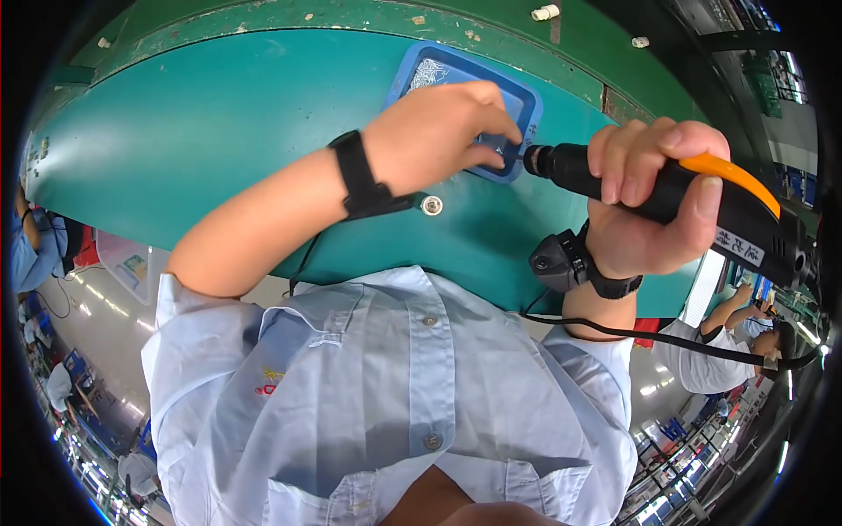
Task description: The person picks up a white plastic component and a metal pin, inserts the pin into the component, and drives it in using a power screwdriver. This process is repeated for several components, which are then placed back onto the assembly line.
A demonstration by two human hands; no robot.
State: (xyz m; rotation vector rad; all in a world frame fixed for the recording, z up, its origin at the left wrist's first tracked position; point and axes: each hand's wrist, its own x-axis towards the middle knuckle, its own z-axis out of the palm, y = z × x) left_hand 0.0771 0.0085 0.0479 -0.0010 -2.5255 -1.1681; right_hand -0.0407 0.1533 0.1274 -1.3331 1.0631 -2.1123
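Note:
My right hand (658, 193) is wrapped around a black electric screwdriver (570, 168) with an orange strip along its body. The tool lies nearly level, its nose and thin bit pointing left. My left hand (452, 131) reaches over a blue tray (531, 110), thumb and index finger curled toward each other beside the bit's tip. Anything between those fingertips is too small to make out. Small silvery screw-like pieces (427, 74) lie heaped in the tray's far left corner; my left hand covers part of the tray.
The tray stands on a green work surface (219, 114). A black cable (649, 335) runs past my right forearm. Black bands with small devices circle both wrists. A person (710, 355) sits at the right, and another person's sleeve (39, 250) shows at the far left.

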